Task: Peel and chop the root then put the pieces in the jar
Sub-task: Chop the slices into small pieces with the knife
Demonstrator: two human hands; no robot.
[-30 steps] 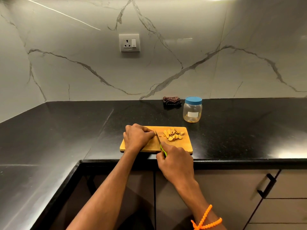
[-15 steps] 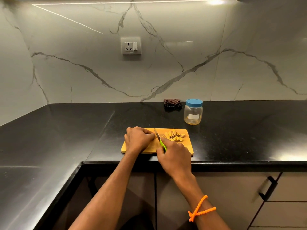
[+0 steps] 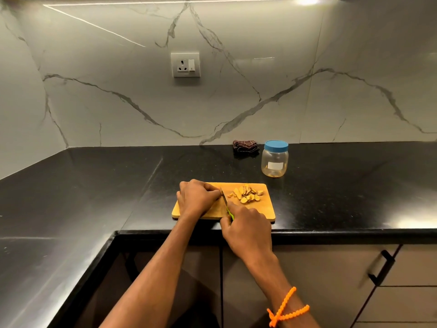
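My left hand (image 3: pixel 197 197) sits on the left half of the cutting board (image 3: pixel 269 210), fingers curled down over the root, which is hidden under them, so I cannot tell how much of it remains. My right hand (image 3: pixel 246 229) hangs over the board's near edge, fingers wrapped around the green handle of the knife (image 3: pixel 224 201). The blade runs away from me across the board, its tip right beside my left fingertips.

The chopped pieces (image 3: pixel 246 194) lie in a loose pile on the far right part of the board, just right of the blade and apart from both hands. They are pale yellow slices, some overlapping.

The jar (image 3: pixel 274 159) stands upright on the black countertop (image 3: pixel 94 185) beyond the board's far right corner, near it but not touching. Its blue lid (image 3: pixel 276 146) is on, and the clear body carries a white label. A few yellowish bits seem to show at its bottom, though I cannot be sure.

A folded dark cloth (image 3: pixel 244 147) lies behind the board, just left of the jar, against the marble wall (image 3: pixel 236 67). A socket (image 3: pixel 185 65) is mounted on that wall, above the board. An orange bead bracelet (image 3: pixel 285 308) circles my right wrist. Cabinet fronts with a black handle (image 3: pixel 381 267) sit below the counter, to the board's lower right.
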